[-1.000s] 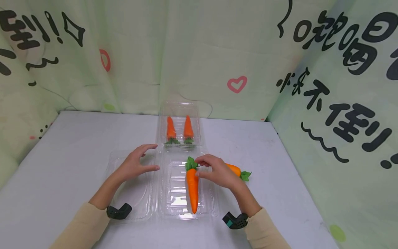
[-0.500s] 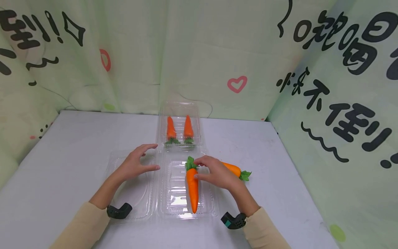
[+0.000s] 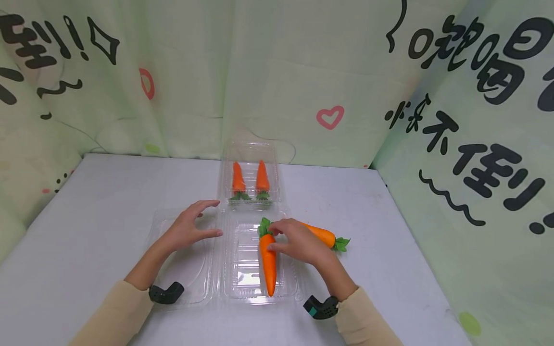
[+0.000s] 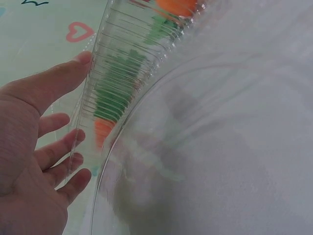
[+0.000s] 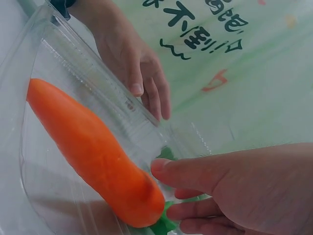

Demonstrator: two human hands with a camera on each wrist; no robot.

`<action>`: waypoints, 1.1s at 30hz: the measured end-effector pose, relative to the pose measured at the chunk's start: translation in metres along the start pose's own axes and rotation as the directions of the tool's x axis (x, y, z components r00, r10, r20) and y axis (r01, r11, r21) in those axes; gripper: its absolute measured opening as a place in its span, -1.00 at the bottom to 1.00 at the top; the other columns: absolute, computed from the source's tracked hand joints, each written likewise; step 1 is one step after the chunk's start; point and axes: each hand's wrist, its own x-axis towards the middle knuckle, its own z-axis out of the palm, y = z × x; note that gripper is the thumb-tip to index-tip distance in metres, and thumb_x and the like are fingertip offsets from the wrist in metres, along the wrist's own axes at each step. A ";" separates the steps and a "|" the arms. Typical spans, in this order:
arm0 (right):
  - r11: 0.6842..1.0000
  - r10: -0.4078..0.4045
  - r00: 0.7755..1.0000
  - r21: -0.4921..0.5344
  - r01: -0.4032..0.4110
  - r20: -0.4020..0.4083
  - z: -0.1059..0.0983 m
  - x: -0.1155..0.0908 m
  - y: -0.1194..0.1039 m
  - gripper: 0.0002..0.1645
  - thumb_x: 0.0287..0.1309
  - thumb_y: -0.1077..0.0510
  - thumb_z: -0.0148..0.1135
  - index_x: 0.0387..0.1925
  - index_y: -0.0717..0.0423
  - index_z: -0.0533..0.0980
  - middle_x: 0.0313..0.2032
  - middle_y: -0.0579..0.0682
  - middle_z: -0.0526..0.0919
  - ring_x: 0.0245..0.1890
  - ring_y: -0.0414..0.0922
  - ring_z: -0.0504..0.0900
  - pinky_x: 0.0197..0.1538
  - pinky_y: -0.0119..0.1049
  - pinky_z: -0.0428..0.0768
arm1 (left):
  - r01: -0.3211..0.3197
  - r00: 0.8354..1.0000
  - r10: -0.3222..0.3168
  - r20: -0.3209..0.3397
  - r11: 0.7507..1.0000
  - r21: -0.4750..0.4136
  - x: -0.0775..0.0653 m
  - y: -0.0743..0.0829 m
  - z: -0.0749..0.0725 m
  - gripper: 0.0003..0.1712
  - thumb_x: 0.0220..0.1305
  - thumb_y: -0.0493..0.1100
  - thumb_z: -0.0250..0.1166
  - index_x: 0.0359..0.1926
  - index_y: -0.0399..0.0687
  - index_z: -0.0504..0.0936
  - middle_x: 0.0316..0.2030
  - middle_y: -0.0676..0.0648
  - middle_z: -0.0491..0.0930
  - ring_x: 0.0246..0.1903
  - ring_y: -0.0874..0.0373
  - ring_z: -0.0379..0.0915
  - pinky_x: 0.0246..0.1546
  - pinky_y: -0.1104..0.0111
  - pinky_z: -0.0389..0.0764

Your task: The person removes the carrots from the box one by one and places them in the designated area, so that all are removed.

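An orange carrot (image 3: 269,266) with green leaves lies lengthwise in the open clear plastic clamshell box (image 3: 240,288), towards the right of its base. My right hand (image 3: 300,242) hovers at the carrot's leafy end; in the right wrist view its thumb (image 5: 168,169) comes close beside the carrot (image 5: 93,147), fingers not closed round it. Whether it touches cannot be told. My left hand (image 3: 190,228) spreads thumb and fingers above the box's lid (image 3: 186,274), holding nothing. In the left wrist view, the left hand (image 4: 29,142) is beside the clear box wall (image 4: 98,63).
Another carrot (image 3: 322,235) lies on the white table (image 3: 368,269) right of the box, partly behind my right hand. A second clear box (image 3: 270,154) at the back holds two carrots (image 3: 238,179). A printed curtain (image 3: 277,72) encloses the table.
My right hand has shifted slightly left, closer to the carrot in the box, uncovering more of the carrot on the table. The left hand and the carrots stay put.
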 end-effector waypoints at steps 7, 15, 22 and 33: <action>1.000 -0.001 1.000 -0.017 0.001 0.005 0.001 0.001 -0.002 -0.48 0.12 -0.03 0.37 0.09 0.08 0.54 -0.07 -0.01 0.63 -0.06 -0.10 0.53 0.09 -0.17 0.59 | 0.008 1.000 -0.008 -0.001 1.000 0.003 -0.001 0.000 0.000 -0.09 0.02 0.03 0.50 0.38 0.03 0.30 0.37 -0.15 0.30 0.30 -0.17 0.27 0.21 -0.10 0.46; 1.000 -0.007 0.999 -0.021 0.009 0.050 0.003 0.000 -0.006 -0.45 0.13 -0.06 0.36 0.11 0.07 0.53 -0.01 -0.02 0.62 0.04 -0.10 0.49 0.17 -0.14 0.56 | 0.008 1.000 -0.008 -0.005 1.000 0.004 -0.001 -0.001 0.001 -0.09 0.02 0.03 0.50 0.38 0.03 0.30 0.37 -0.15 0.30 0.31 -0.17 0.26 0.21 -0.10 0.46; 1.000 -0.006 0.997 -0.002 0.006 0.076 0.005 0.001 -0.009 -0.44 0.11 -0.09 0.36 0.12 0.02 0.53 0.00 -0.03 0.60 0.02 -0.10 0.50 0.14 -0.16 0.58 | 0.012 1.000 -0.012 -0.002 1.000 0.006 0.000 -0.002 0.002 -0.08 0.02 0.05 0.50 0.38 0.04 0.30 0.37 -0.14 0.29 0.31 -0.16 0.25 0.22 -0.09 0.45; 0.999 -0.010 0.995 0.042 0.006 0.102 0.012 0.005 -0.010 -0.45 0.12 -0.11 0.35 0.13 -0.03 0.52 0.01 -0.06 0.59 -0.09 -0.15 0.53 0.04 -0.28 0.60 | 0.005 1.000 -0.005 -0.001 1.000 -0.001 -0.001 -0.002 0.001 -0.09 0.02 0.04 0.50 0.38 0.05 0.30 0.37 -0.13 0.29 0.31 -0.16 0.25 0.23 -0.09 0.44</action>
